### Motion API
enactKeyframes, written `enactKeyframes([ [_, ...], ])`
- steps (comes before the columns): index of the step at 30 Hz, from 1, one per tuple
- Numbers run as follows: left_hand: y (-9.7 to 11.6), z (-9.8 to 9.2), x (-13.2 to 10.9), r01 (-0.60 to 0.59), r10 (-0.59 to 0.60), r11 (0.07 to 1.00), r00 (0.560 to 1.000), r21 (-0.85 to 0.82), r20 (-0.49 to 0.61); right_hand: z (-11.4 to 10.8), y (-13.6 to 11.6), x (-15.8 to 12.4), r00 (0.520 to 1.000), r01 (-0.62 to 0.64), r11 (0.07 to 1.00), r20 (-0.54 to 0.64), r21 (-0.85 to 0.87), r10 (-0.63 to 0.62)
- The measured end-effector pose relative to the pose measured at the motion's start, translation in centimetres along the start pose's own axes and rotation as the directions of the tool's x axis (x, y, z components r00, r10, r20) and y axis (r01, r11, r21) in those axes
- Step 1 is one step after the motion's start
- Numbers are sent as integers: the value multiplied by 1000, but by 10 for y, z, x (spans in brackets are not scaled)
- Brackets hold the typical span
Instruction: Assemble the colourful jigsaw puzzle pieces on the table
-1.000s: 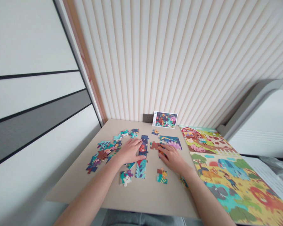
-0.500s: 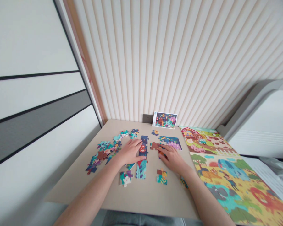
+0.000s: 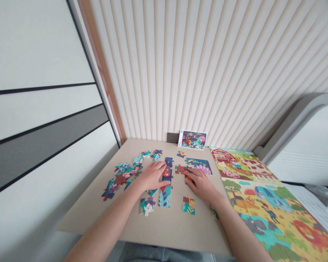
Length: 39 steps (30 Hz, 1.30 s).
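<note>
Left hand [image 3: 152, 177] lies loosely spread against a jigsaw strip [image 3: 165, 197]; right hand [image 3: 200, 184] curls at a brown jigsaw piece [image 3: 180, 170], grip unclear; fitting seems underway, next calling for careful alignment.

Left hand [image 3: 150, 177] touching puzzle strip [image 3: 167, 177], right hand [image 3: 202, 185] on pieces [image 3: 181, 170]
</note>
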State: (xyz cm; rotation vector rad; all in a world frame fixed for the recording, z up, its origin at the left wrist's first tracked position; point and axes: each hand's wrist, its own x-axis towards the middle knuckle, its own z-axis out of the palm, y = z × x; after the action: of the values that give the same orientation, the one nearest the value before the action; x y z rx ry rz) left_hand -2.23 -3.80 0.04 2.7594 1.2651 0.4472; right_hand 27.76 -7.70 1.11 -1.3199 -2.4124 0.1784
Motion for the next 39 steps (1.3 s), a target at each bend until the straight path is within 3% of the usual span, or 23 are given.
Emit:
enactKeyframes([
  [13, 2, -5, 1, -11, 11, 1000, 1000, 3, -27, -1, -1, -1, 1000, 1, 1000, 2, -7, -1],
  [17, -9, -6, 3, 123, -116, 991, 985, 51, -127, -1, 0, -1, 1000, -1, 1000, 10, -17, 1],
  [22, -32, 1, 1, 370, -345, 925, 913, 86, -218, -2, 0, -1, 1000, -3, 1000, 6, -31, 4],
  [39, -55, 13, 18, 431, -399, 900, 875, 66, -274, -4, -5, 0, 1000, 16, 1000, -3, -15, -16],
])
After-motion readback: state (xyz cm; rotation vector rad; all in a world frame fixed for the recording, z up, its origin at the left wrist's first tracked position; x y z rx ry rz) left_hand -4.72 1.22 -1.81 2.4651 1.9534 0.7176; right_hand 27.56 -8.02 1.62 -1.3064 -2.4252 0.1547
